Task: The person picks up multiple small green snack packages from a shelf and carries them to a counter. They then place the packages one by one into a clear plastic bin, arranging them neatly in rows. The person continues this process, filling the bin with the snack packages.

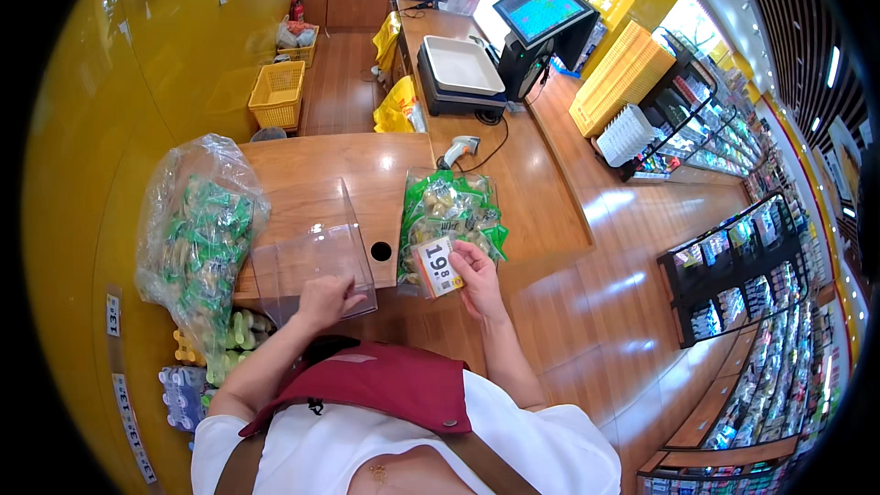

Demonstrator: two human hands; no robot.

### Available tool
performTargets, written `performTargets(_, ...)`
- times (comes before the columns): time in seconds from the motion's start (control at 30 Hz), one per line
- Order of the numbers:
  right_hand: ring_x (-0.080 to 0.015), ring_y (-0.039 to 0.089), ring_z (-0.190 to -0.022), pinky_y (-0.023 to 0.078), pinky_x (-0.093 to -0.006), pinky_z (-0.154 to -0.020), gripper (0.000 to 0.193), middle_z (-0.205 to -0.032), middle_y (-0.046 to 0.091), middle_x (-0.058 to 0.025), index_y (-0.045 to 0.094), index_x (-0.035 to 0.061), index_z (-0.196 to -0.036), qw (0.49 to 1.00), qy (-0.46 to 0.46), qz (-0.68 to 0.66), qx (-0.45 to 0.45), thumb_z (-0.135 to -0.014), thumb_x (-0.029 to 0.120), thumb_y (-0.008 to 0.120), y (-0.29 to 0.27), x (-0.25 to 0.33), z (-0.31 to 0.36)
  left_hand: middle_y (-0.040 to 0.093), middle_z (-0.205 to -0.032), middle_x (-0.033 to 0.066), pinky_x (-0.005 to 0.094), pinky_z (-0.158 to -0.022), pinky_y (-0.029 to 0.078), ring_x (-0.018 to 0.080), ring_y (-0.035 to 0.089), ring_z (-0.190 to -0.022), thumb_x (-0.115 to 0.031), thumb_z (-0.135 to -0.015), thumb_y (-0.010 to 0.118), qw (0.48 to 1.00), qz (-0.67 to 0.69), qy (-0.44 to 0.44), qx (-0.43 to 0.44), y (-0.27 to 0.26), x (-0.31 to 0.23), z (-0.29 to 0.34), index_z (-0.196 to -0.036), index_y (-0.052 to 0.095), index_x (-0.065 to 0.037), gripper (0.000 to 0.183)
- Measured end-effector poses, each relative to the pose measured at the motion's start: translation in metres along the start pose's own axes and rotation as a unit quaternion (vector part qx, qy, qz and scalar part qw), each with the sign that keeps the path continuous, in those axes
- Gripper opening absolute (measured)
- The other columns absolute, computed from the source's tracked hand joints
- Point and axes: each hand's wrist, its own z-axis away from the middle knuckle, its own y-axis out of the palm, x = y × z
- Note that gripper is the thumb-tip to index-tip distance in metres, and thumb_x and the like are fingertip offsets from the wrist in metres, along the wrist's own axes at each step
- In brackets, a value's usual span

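My right hand [477, 279] pinches a white and orange price card [436, 268] by its right edge. The card lies over the near end of green-and-clear bags of pale, roundish produce [451, 204], whose exact kind I cannot make out. My left hand [327, 301] is at the near side of a clear plastic box [307, 257], its fingers curled; whether they grip the box's wall is hidden. Left of the box, a large clear plastic bag [197, 229] holds several more green packs and hangs over the counter's left edge.
A handheld scanner [460, 148] lies beyond the produce bags on the wooden counter [321, 160]. Farther back stand a scale [464, 69] and a touchscreen register [543, 14]. A yellow basket [277, 94] sits on the floor. Bottle packs [183, 394] stand below left. Shelves [738, 266] line the right.
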Motion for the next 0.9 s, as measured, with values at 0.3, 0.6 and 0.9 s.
performTargets(0.3,-0.0063,0.058,-0.079,0.047,-0.0218,-0.07,0.022,-0.093,0.063,0.0004,0.062,0.0016,-0.105,0.927,0.083,0.335,0.15,-0.085,0.011,0.063,0.057,0.008,-0.008,0.062,-0.079,0.0167,0.0439,-0.065,0.045,0.0349,0.059,-0.074,-0.019,-0.082,0.058,0.984,0.073,-0.043,-0.154,-0.002,0.012,0.016,-0.091,0.063,-0.005,0.017)
performTargets(0.6,-0.0339,0.062,-0.075,0.049,-0.0389,-0.069,0.02,-0.082,0.064,-0.0191,0.065,0.0069,-0.099,0.726,-0.061,0.541,0.42,-0.083,0.018,0.059,0.132,-0.102,-0.021,0.041,-0.136,0.0141,0.033,-0.097,0.036,0.0242,0.042,-0.122,-0.012,-0.08,0.06,0.773,0.431,-0.44,-0.153,-0.016,0.135,0.036,-0.139,0.028,-0.006,0.067)
performTargets(0.9,-0.0373,0.061,-0.07,0.049,-0.044,-0.064,0.017,-0.075,0.063,-0.0184,0.064,0.0093,-0.096,0.618,-0.101,0.63,0.459,-0.084,0.019,0.056,0.146,-0.186,-0.016,0.045,-0.133,0.0127,0.0283,-0.1,0.032,0.0217,0.042,-0.122,0.016,-0.073,0.036,0.688,0.568,-0.397,-0.217,-0.012,0.105,0.021,-0.14,0.029,-0.005,0.071)
